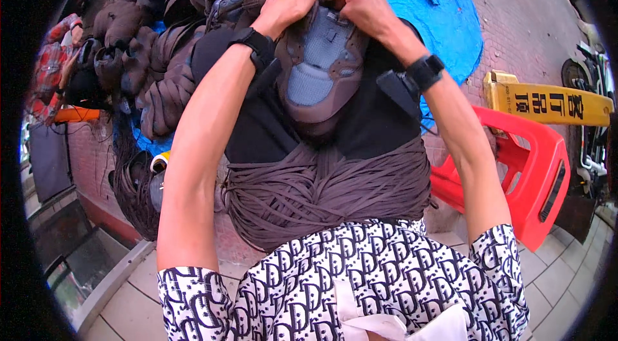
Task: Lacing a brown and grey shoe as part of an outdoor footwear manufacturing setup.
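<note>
Right now, both hands are busy at the far end of one shoe upper (315,87): the left hand (288,8) pinches there with thumb and fingers together, and the right hand (364,8) is curled tight just beside it, gripping the same end. Whether a lace is caught between those fingertips too, I can't tell; it's too small. The upper, brown with blue-grey panels, sits between the person's knees, toe towards the body, against black cloth (386,132) over the legs. Black wristbands (425,72) circle both wrists. Closer to the body, a thick spread of brown laces (335,190) drapes across the lap, right up to the black-and-white patterned top (360,264).

Out to the left and ahead, it's a big heap of brown uppers (151,109), nested in rows, with a bright blue tarp (450,26) showing around it and spreading to the right. The ground is reddish paving (515,16) beyond, pale tiles (138,293) nearer in. Over on the right stands a red plastic chair (546,141), a yellow sign (553,103) just behind it, and a wheel (573,74) past that. Far left, another person in a red checked shirt (48,71) appears beside the heap, near something orange (77,114).
</note>
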### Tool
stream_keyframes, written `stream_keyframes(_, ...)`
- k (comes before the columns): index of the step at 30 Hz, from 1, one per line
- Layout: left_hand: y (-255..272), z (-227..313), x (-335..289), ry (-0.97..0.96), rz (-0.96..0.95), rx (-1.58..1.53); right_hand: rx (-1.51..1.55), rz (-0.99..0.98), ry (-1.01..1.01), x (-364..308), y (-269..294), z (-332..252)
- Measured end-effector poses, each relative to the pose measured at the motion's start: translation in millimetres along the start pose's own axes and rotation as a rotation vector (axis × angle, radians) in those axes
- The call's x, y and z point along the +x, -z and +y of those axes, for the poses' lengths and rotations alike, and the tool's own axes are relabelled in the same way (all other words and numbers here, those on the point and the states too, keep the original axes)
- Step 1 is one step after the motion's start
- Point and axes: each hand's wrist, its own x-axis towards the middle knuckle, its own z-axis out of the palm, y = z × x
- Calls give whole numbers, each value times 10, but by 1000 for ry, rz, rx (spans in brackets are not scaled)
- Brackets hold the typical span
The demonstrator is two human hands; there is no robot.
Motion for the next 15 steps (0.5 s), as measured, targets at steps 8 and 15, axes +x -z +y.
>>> stream_keyframes(8, -20, -72, -365, 146, -317, -760, 48, -160, -213, -17, 58, 290)
stream_keyframes(15, -116, 58, -754, 123, -124, -395, 587, -198, -343, -102, 8, 194)
